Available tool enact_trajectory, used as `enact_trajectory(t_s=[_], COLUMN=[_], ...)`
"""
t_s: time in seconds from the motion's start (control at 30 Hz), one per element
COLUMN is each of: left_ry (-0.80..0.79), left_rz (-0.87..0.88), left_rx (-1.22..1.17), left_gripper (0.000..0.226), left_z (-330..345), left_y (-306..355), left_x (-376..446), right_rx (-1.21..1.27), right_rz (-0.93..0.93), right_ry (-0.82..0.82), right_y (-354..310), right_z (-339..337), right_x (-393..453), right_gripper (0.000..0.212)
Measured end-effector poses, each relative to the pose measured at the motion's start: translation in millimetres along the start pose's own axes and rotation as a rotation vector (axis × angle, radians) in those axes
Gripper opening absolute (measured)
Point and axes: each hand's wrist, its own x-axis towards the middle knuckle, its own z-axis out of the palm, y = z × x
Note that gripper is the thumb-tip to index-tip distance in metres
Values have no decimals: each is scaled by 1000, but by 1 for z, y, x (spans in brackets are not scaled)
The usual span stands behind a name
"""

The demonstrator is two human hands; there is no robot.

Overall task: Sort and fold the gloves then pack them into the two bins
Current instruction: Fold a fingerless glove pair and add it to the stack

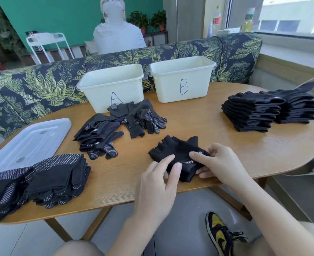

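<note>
- While both hands, left (160,174) and right (215,161), pinch a glove (178,150) at the table's (208,126) near edge, folded stacks (254,111) wait.
- Loose gloves (119,124) remain unsorted.
- Bins (113,84) look empty; I judge packing not begun.

A black fingerless glove (178,154) lies flat, well in front of bin B (183,79). Loose black gloves (119,124) sprawl just before bin A (112,87). Folded stacks (268,109) sit right of bin B; dotted stacks (41,180) lie far left of the glove.
</note>
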Motion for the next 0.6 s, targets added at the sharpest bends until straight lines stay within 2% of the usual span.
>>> enact_trajectory(t_s=[0.13,0.27,0.47,0.6], left_ry=[-30,-63,-143,-141], left_rz=[-73,-142,-325,-382], left_rx=[4,-142,-594,-689], left_gripper=[64,69,31,35], left_z=[-3,-8,-3,2], left_y=[11,24,26,15], left_x=[4,9,31,45], right_rx=[200,368,398,346], right_rz=[21,36,-8,-23], right_ry=[-10,-34,-109,-174], right_y=[2,1,-1,0], right_z=[0,4,15,17], right_x=[-2,-4,-9,-11], right_gripper=[35,37,36,40])
